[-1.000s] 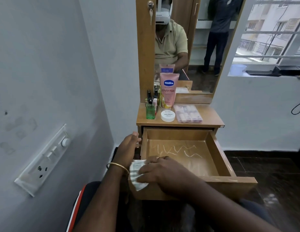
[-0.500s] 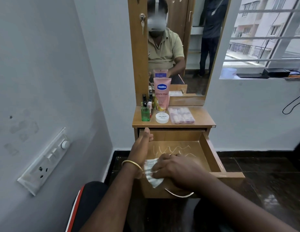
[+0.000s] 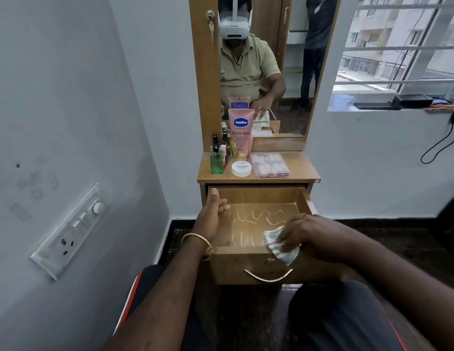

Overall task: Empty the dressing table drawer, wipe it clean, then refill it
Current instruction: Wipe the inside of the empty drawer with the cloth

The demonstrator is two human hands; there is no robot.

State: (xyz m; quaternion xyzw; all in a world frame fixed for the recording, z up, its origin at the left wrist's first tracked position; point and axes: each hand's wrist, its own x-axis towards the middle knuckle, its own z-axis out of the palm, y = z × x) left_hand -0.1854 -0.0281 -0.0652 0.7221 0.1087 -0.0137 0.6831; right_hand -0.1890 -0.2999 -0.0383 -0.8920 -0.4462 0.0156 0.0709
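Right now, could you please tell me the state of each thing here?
Wooden dressing-table drawer: pulled open, emptied, white streaks inside.
Striped white cloth: crumpled over the front edge.
Right hand: gripping the cloth.
Left hand: resting open on the side wall.
Pink Vaseline tube: upright.
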